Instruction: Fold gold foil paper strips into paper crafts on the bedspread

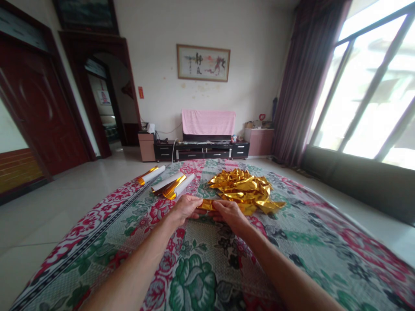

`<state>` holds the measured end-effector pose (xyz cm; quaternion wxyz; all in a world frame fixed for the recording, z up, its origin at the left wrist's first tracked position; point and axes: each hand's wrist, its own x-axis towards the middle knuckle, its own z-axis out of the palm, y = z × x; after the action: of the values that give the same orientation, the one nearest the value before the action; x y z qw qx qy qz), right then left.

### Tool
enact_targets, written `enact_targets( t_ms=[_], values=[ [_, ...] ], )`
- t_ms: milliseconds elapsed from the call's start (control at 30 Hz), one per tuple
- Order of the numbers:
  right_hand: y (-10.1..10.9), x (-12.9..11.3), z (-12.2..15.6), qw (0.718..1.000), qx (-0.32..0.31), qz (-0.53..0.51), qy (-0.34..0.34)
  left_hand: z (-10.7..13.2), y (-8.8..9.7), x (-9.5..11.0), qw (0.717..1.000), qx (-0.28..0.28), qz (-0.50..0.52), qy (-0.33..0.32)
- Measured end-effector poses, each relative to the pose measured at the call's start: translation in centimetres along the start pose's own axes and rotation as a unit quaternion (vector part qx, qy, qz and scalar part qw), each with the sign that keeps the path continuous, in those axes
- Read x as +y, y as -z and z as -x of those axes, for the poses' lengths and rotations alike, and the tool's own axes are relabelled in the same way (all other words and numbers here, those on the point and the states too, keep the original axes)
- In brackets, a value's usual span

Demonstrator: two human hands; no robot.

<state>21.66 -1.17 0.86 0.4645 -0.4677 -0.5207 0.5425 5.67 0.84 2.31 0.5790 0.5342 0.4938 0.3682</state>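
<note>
A strip of shiny gold foil paper (pixel 207 204) is stretched between my two hands, low over the flowered cloth. My left hand (pixel 188 206) pinches its left end between thumb and fingers. Farther right along the strip, my right hand (pixel 228 212) grips it the same way, thumb on top. Just beyond my right hand lies a heap of crumpled, folded gold foil pieces (pixel 244 185). Whether the strip's right end touches the heap I cannot tell. Past my left hand are rolled gold-and-white sheets (pixel 168 183), with one more roll (pixel 151 175) farther left.
The round table's flowered tablecloth (pixel 194 276) spreads under everything. Beyond it stand a low black cabinet (pixel 207 152) and a pink cloth (pixel 209 123) draped over something. A window (pixel 372 95) and a dark curtain (pixel 295 86) are at right, a red door (pixel 39 99) at left.
</note>
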Motion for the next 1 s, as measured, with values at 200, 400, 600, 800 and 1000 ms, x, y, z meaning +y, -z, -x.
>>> enact_targets(
  t_ms=[200,400,600,800,1000],
  values=[
    [-0.05,0.0,0.0,1.0,0.009,-0.001,-0.001,0.07,-0.02,0.07,1.0,-0.01,-0.002,0.002],
    [-0.07,0.08,-0.07,1.0,0.007,0.001,-0.001,0.11,-0.08,0.03,1.0,-0.001,-0.006,0.004],
    [-0.04,0.26,-0.27,1.0,0.012,0.004,0.001,0.31,-0.13,0.33,1.0,-0.013,0.0,0.012],
    [-0.06,0.3,-0.3,1.0,0.012,0.005,0.003,0.18,-0.23,0.07,1.0,-0.006,0.015,0.003],
    [-0.16,0.1,-0.16,1.0,0.015,-0.005,0.001,0.16,-0.3,0.14,1.0,0.004,0.006,0.004]
  ],
)
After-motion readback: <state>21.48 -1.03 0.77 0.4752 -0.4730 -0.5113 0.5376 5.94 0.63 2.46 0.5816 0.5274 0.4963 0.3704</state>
